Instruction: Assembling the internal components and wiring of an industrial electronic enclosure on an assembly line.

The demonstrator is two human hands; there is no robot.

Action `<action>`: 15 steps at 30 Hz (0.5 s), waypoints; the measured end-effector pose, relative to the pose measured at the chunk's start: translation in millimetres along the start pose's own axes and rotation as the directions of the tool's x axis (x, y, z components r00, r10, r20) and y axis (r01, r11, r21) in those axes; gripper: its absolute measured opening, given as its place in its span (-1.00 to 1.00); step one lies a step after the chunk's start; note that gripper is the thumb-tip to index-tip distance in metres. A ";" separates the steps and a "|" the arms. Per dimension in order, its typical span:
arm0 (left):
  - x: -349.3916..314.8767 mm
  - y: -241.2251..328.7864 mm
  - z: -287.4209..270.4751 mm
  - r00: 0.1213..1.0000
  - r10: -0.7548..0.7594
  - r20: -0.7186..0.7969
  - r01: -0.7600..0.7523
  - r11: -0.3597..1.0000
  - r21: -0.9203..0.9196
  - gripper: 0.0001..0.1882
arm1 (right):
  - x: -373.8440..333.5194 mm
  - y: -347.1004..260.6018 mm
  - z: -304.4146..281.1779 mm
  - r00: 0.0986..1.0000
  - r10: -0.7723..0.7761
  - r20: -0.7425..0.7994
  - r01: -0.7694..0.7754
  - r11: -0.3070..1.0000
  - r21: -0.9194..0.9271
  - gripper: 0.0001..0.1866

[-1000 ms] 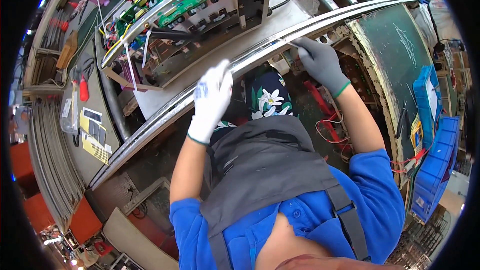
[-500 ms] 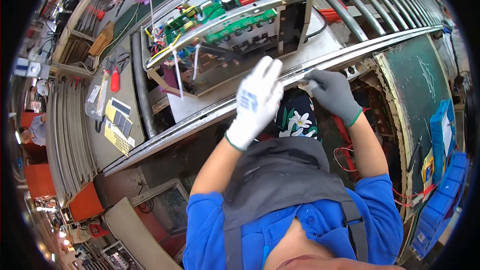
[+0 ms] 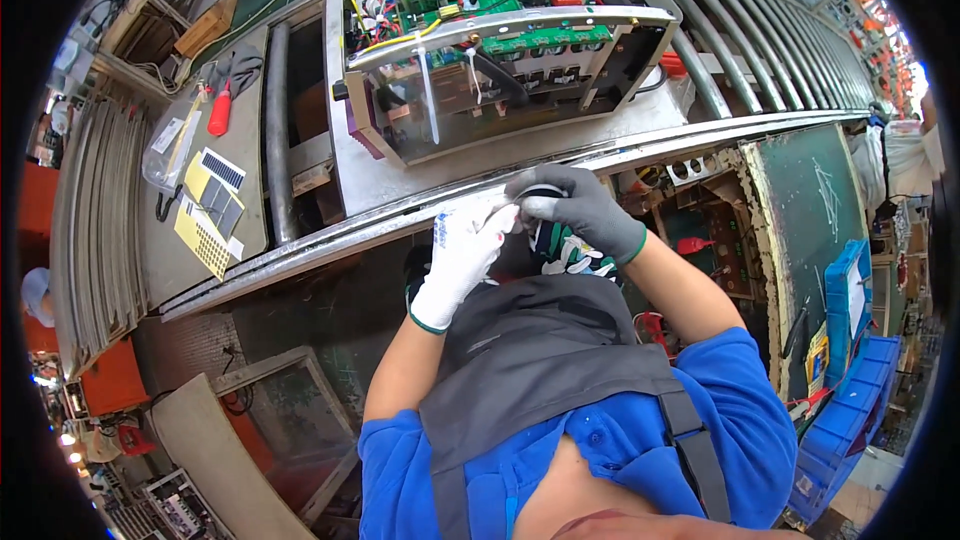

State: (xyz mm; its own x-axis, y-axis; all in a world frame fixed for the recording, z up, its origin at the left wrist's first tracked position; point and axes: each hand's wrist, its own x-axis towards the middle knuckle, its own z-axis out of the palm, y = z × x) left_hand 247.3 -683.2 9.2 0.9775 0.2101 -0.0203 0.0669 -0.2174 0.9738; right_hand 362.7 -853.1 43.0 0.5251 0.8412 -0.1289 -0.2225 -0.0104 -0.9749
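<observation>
By the worktop's near edge (image 3: 300, 258), I should steady the thin pale strip (image 3: 541, 187) with right hand (image 3: 585, 208) pinching it, left hand (image 3: 466, 248) fingers pressed together (holding what, I cannot tell).

One left hand (image 3: 465, 250) and one right hand (image 3: 585, 212) are seen, both gloved. One open metal chassis (image 3: 470, 125) is counted, and two white ties (image 3: 429, 95) are hung from its front. Green circuit boards (image 3: 480, 2) are carried inside it, but their number cannot be told. To the left, one red bottle-shaped thing (image 3: 220, 115), one clear plastic bag (image 3: 160, 168), one wooden block (image 3: 207, 26) and one stack of grey panels (image 3: 95, 230) are counted. More than five rollers (image 3: 702, 70) are lined up at the right, where two blue bins (image 3: 850, 425) and one yellow packet (image 3: 818, 357) are also found.
</observation>
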 end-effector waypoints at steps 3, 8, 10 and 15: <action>-4.6 -1.6 -0.3 0.994 -0.106 -0.041 0.102 0.991 -0.085 -0.73 | -2.0 8.5 -0.7 0.997 0.044 -0.061 -0.035 0.989 0.145 -0.68; -0.4 -12.4 0.6 0.995 -0.103 -0.010 0.102 0.993 -0.051 -0.75 | -6.9 12.5 -15.5 0.990 0.037 -0.137 -0.031 0.998 0.046 -0.74; 2.3 -12.1 3.9 1.000 -0.030 0.007 0.029 0.993 0.112 -0.74 | -8.4 22.6 -22.3 0.985 -0.088 -0.151 0.046 0.964 -0.263 -0.78; 15.3 -7.4 18.1 0.987 0.066 0.147 -0.137 0.823 0.551 -0.73 | -14.1 29.2 -28.6 0.938 -0.337 0.076 0.182 0.297 -0.937 -0.85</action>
State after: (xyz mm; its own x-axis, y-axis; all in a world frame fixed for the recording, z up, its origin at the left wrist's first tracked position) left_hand 265.3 -695.6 -2.4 0.9986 0.0525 0.0107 0.0313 -0.7331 0.6794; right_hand 372.2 -880.7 11.2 0.5057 0.8337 0.2217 0.7996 -0.3565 -0.4833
